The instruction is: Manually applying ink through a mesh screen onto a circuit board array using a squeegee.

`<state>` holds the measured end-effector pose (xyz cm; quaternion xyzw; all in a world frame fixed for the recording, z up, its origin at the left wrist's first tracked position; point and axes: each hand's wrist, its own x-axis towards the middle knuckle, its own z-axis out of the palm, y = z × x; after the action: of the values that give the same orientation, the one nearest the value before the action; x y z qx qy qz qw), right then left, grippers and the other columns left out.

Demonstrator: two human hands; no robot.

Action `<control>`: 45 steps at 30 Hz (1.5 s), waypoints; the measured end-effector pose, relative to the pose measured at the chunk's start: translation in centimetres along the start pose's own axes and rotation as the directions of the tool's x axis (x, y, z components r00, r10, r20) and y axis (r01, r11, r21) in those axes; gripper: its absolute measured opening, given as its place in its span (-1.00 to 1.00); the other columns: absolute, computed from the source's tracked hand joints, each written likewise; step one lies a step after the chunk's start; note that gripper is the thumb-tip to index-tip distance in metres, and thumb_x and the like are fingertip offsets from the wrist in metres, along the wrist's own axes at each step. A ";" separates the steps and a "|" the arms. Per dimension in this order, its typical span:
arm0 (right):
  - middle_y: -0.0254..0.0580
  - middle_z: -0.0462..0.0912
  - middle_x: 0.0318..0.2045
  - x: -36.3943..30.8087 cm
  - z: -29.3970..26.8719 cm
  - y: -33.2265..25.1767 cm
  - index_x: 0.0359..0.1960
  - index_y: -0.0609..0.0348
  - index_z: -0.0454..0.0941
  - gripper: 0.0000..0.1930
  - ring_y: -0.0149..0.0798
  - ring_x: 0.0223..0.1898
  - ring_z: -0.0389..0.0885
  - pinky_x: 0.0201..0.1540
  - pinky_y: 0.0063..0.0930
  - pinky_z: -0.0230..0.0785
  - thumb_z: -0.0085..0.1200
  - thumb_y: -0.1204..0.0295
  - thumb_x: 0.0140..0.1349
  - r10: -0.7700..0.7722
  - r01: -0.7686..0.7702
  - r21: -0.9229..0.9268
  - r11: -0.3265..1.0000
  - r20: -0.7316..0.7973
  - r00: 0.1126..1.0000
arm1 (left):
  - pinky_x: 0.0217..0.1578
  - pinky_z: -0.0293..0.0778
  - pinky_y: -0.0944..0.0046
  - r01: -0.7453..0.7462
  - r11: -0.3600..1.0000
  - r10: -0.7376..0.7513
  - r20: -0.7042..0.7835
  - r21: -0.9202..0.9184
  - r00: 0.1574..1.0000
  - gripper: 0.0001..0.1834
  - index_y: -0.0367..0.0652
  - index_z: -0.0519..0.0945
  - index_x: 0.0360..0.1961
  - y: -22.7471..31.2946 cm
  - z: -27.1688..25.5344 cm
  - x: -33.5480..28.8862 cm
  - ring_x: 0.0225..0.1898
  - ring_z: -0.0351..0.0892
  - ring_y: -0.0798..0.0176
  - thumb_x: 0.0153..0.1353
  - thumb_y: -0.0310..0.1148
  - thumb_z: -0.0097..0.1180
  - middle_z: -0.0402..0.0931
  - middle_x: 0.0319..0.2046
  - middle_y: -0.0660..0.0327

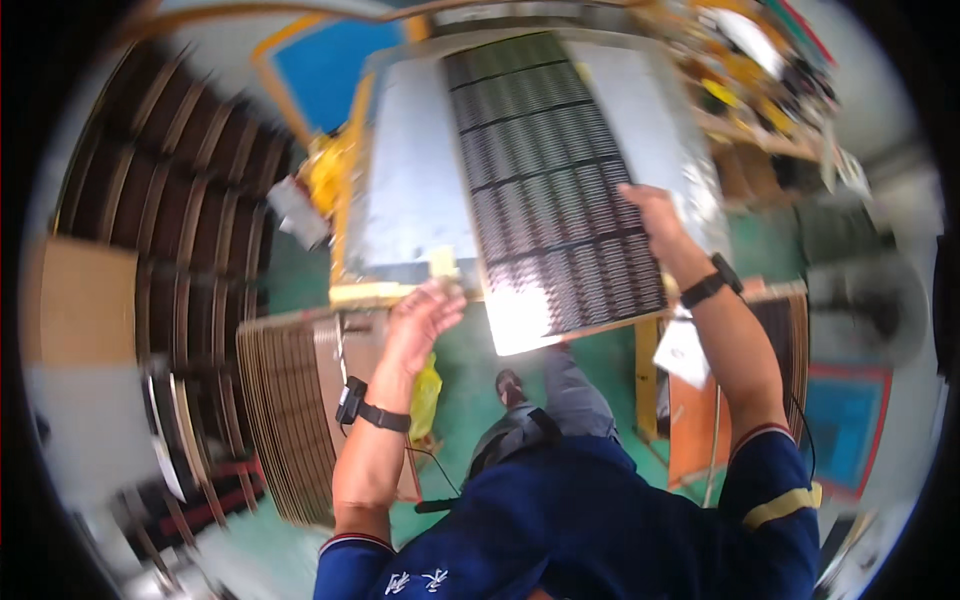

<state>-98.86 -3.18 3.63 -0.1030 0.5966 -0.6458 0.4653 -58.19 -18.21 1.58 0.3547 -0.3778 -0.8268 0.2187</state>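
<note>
A long, thin panel (548, 190) with rows of dark, fine-lined blocks lies tilted over the pale worktable (410, 150). Its near end sticks out past the table's front edge and catches a bright glare. My right hand (655, 218) grips the panel's right edge, thumb on top; the fingers underneath are hidden. Left of the panel's near corner, my left hand (428, 312) is apart from it, fingers loosely bent and spread, somewhat blurred. Just beyond those fingertips is a small pale yellow piece (443, 262); whether they touch it I cannot tell.
Stacked brown boards (285, 420) stand at the left below the table, near a dark slotted rack (190, 190). A yellow bag (427, 395) hangs under the table edge. At the right are an orange-brown board (695, 435) and a cluttered shelf (750, 90). A blue framed screen (325, 65) leans behind.
</note>
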 end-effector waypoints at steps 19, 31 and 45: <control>-0.15 0.71 -0.19 9.5 2.9 2.0 -0.01 0.34 0.52 -0.76 -0.32 -0.27 0.69 -0.16 -0.42 0.58 0.04 0.41 0.44 -0.017 0.018 -0.067 0.998 0.015 1.000 | 0.10 0.39 -0.07 -0.281 0.014 0.522 0.233 0.959 0.821 -0.43 -0.25 0.54 0.17 -4.6 6.4 -0.3 0.15 0.38 -0.17 0.06 -0.48 0.31 0.38 0.29 0.04; -0.14 0.71 -0.18 9.4 3.6 3.5 -0.02 0.35 0.53 -0.77 -0.32 -0.27 0.68 -0.15 -0.43 0.58 0.04 0.42 0.44 -0.065 0.065 -0.041 0.997 -0.014 0.998 | 0.02 0.39 -0.07 -0.250 -0.072 0.525 0.250 0.965 0.814 -0.40 -0.23 0.51 0.20 -5.2 5.5 -0.2 0.13 0.37 -0.17 0.07 -0.44 0.31 0.35 0.31 0.03; -0.15 0.71 -0.20 9.6 3.1 4.4 -0.04 0.39 0.56 -0.77 -0.34 -0.27 0.67 -0.14 -0.47 0.55 0.04 0.43 0.44 -0.093 0.090 -0.055 0.994 -0.055 0.994 | 0.07 0.38 -0.08 -0.274 -0.122 0.515 0.297 0.954 0.804 -0.43 -0.26 0.54 0.16 -5.4 5.0 -0.2 0.16 0.38 -0.19 0.07 -0.43 0.32 0.35 0.31 0.01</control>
<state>-99.86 -11.61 -3.40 -0.1236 0.6212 -0.6531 0.4150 -62.26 -12.39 -0.23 0.3420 -0.9028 -0.1868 0.1820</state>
